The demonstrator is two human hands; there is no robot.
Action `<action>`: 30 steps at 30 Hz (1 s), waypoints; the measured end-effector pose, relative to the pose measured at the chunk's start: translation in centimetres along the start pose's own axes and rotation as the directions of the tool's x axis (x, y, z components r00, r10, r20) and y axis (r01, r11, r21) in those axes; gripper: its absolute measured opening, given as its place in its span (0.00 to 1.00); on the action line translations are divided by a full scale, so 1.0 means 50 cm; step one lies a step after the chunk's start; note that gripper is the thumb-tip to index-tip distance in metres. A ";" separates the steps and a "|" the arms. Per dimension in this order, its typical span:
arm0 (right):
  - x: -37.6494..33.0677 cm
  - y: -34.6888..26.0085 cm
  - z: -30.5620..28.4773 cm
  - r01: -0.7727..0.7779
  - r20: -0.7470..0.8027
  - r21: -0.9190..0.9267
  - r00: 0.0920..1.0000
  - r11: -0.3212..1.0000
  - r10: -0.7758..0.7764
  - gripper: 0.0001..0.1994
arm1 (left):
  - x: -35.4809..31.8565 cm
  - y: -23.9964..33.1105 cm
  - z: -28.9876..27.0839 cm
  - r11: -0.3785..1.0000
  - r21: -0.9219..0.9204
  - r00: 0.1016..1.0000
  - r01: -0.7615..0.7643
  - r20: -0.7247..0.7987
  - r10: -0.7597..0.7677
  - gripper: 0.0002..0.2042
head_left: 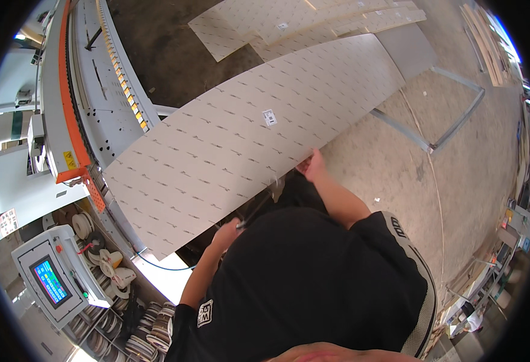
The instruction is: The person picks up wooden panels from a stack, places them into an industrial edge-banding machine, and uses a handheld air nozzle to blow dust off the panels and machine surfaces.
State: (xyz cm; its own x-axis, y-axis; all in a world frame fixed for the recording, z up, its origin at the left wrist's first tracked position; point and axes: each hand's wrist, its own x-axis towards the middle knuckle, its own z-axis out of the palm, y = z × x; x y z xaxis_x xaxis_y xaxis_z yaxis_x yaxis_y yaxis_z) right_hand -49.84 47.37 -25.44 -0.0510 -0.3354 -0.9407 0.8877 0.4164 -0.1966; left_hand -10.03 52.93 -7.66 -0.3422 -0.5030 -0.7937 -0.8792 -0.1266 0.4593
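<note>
Two hands, both the person's own, work at one panel. The right hand (311, 166) is clamped on the panel (241, 139), gripping its near long edge from the person's side. The left hand (224, 235) is curled, low beside the same edge and nearer the panel's left end; a small shiny bit shows at its fingers, but whether it grips anything cannot be told.

The panel lies in front of the person, slanting from one machine (75, 130) on the left to the upper right. It is long, broad and flat, pale grey-beige, covered with slanting rows of small dark printed marks. One white label (269, 117) with dark print sits near its middle. Its long edges look bowed in this wide view.

The machine has one orange band and one rail (120, 66) set with many yellow blocks, too small to count surely. At the lower left stand one control box (60, 274) with one lit screen (50, 280), and many spools (147, 332), partly overlapping, beyond a sure count. One blue hose (162, 267) curves by the panel's near left corner. Past the far edge lie several boards (265, 27) with similar marks; one plain grey sheet (407, 51) shows beyond the right end.
</note>
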 end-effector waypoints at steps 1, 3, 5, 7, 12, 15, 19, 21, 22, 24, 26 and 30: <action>0.010 -0.022 -0.018 0.018 -0.011 -0.024 1.000 1.000 -0.019 0.24 | -0.007 -0.104 0.056 0.999 -0.026 0.999 -0.033 -0.003 0.032 0.24; 0.033 -0.053 -0.035 0.065 -0.029 -0.085 0.997 0.994 -0.068 0.25 | 0.000 -0.157 0.091 0.994 -0.088 0.994 -0.069 -0.091 0.061 0.24; 0.014 -0.056 0.004 0.082 -0.101 -0.201 0.990 0.976 -0.104 0.25 | 0.018 -0.122 0.101 0.984 -0.164 0.964 -0.068 -0.264 0.023 0.24; 0.001 -0.052 0.036 0.087 -0.139 -0.290 0.982 0.953 -0.132 0.25 | 0.054 -0.042 0.077 0.950 -0.310 0.984 -0.035 -0.175 -0.021 0.23; 0.032 -0.048 0.015 0.088 -0.146 -0.394 0.977 0.915 -0.157 0.25 | 0.075 -0.006 0.098 0.853 -0.522 0.984 -0.010 -0.158 -0.085 0.22; 0.022 -0.063 0.016 0.085 -0.166 -0.382 0.973 0.920 -0.159 0.25 | -0.028 -0.045 0.126 0.545 -0.838 0.876 0.018 -0.250 -0.413 0.22; -0.025 -0.067 0.042 0.182 -0.060 -0.253 0.977 0.950 -0.204 0.23 | -0.262 -0.273 0.287 0.163 -0.892 0.862 -0.421 -0.450 -0.233 0.15; -0.013 -0.070 0.035 0.161 -0.043 -0.217 0.984 0.963 -0.174 0.27 | -0.379 -0.370 0.303 0.020 -0.886 0.751 -0.464 -0.405 -0.522 0.10; -0.008 -0.065 0.031 0.146 -0.062 -0.229 0.984 0.962 -0.165 0.27 | -0.437 -0.403 0.311 -0.048 -0.868 0.678 -0.495 -0.351 -0.646 0.08; 0.012 -0.060 0.035 0.129 -0.097 -0.253 0.983 0.959 -0.158 0.27 | -0.521 -0.400 0.321 0.134 -0.865 0.462 -0.484 -0.382 -0.800 0.08; 0.025 -0.046 0.034 0.105 -0.153 -0.254 0.977 0.961 -0.147 0.28 | -0.595 -0.398 0.255 0.466 -0.816 0.296 -0.341 -0.564 -0.771 0.10; 0.044 -0.040 0.027 0.132 -0.108 -0.240 0.981 0.962 -0.162 0.27 | -0.659 -0.421 0.099 0.753 -0.539 0.113 0.377 -0.780 -0.615 0.12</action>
State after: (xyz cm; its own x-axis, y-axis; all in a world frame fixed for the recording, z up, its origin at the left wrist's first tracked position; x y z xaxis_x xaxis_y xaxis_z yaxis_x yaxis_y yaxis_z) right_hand -51.09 44.66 -26.76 -0.2432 -0.3050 -0.9208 0.7372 0.5587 -0.3799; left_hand 18.14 76.41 6.86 0.7609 -0.6459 -0.0614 -0.6123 -0.7461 0.2615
